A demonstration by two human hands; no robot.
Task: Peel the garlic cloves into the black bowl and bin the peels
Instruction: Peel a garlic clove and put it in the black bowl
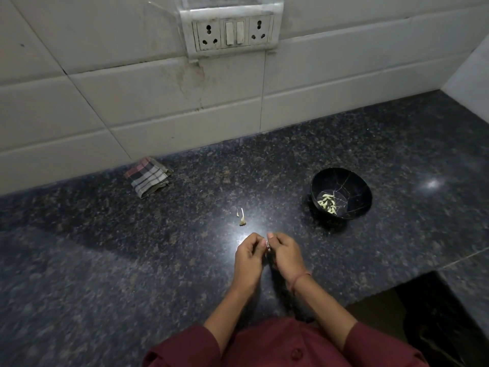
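Head view. Lowest in the frame a maroon shirt [277, 348] is seen, with both forearms reaching up over a dark speckled granite counter [119, 274]. At frame centre the left hand [247, 256] and right hand [287, 255] are brought together with fingers curled. A small pale garlic clove [267, 245] is pinched between their fingertips, just above the counter. How much skin is left on it cannot be told; it is too small. A reddish thread band [300, 280] is worn on the right wrist.

Just beyond the hands, a few papery peels [242, 218] lie loose on the counter. Further up, right of centre, the black bowl [354, 189] stands well apart from the hands, with a small heap of peeled cloves [328, 203] at its bottom. Left of centre, against the wall, a folded checked cloth [148, 177] is laid. Uppermost, a double socket plate [232, 31] is set in the white tiled wall [79, 102].

Judged: peeling is in hand and the peels are not yet binned. No bin can be made out.

Risks noted:
- The clove may be squeezed out of the pinch and lost over the counter's cut-away edge at lower right.
- Skin clinging to a fingertip may be carried into the bowl.
- The light peels may be scattered by a passing wrist.
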